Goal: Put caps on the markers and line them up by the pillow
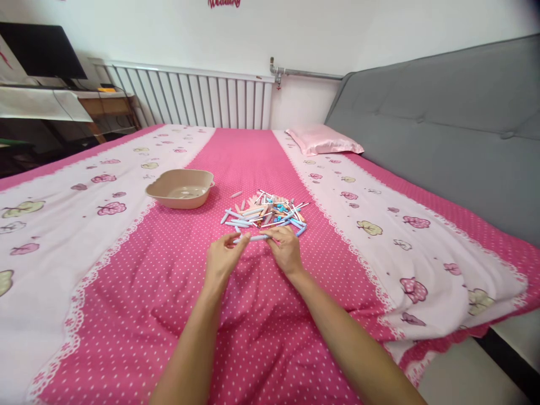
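Observation:
My left hand [224, 254] and my right hand [287, 250] are close together over the bed, in the lower middle of the head view. Between them they grip a pale blue pen [259, 238], held level, with the fingertips of each hand pinched on one end. Just beyond my hands lies a loose pile of pens and pen parts [270, 209]. It mixes pale blue and grey barrels, pinkish pieces, thin white sticks and small bright blue bits. Whether the held pen is in one piece or two is too small to tell.
A beige plastic basin [180, 194] stands left of the pile. The pink dotted bedspread [248, 152] has wrinkles near me. At the back are a pink pillow [323, 140] and a white radiator [198, 95]; a grey headboard [439, 118] rises on the right. A monitor [42, 52] stands far left.

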Available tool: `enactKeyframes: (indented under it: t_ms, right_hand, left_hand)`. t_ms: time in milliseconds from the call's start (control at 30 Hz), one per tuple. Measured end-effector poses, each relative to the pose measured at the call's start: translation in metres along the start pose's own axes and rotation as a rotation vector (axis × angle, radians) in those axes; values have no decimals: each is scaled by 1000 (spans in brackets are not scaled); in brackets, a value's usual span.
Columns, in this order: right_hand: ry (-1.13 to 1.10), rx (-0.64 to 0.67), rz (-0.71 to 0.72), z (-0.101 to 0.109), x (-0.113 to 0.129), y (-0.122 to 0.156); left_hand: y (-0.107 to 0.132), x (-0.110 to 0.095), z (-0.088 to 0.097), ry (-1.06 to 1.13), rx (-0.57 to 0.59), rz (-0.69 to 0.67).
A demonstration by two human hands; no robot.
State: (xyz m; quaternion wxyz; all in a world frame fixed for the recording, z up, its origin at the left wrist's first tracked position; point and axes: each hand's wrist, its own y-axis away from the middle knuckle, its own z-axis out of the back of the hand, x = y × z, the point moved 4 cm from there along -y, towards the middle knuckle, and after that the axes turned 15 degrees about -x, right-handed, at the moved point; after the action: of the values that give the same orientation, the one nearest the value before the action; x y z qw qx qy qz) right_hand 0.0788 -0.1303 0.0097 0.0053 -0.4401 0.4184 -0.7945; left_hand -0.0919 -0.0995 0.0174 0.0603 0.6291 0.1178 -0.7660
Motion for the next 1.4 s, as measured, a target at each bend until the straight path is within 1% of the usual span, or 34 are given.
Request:
enactKeyframes:
  t_ms: [67, 100, 167, 233, 333, 433, 533, 700, 767, 833, 933, 1000, 1067, 1233, 1400]
  right_hand:
    - [4, 3, -7, 0, -2, 0]
    - [5, 6, -16, 0, -3, 0]
    - [10, 9, -27, 0, -4, 1]
    - [22, 1, -23, 0, -4, 0]
    - [35, -47, -32, 4, -6, -2]
    - [31, -81, -145, 8, -14, -6]
    - [33, -76, -276, 8, -28, -6]
    - [18, -46, -353, 3, -44, -4]
    - [-12, -12, -350, 1, -43, -3]
    - [-56, 37, -328, -3, -38, -2]
    - [-125, 128, -278, -9, -27, 1]
    - [-165, 191, -250, -13, -20, 3]
    - [-205, 250, -229, -16, -15, 5]
    - [-325, 382, -196, -19, -9, 8]
    - [-290, 494, -218, -20, -6, 13]
  left_hand:
    - [2, -4, -7, 162, 86, -21]
    - [3, -5, -10, 210, 122, -27]
    - [5, -5, -13, 230, 159, -23]
    - [4, -4, -12, 204, 137, -11]
    - [0, -2, -5, 184, 74, 10]
    - [-5, 1, 2, 162, 10, 34]
    - [-9, 3, 6, 153, -21, 60]
    - [-8, 5, 6, 154, -47, 70]
    - [-5, 4, 5, 153, -31, 70]
    - [-1, 1, 2, 149, 19, 83]
    - [8, -4, -4, 156, 140, 128]
    - [13, -8, -7, 201, 227, 178]
    - [16, -10, -9, 253, 277, 217]
    - [15, -12, -6, 271, 282, 237]
    - [12, -11, -5, 239, 258, 222]
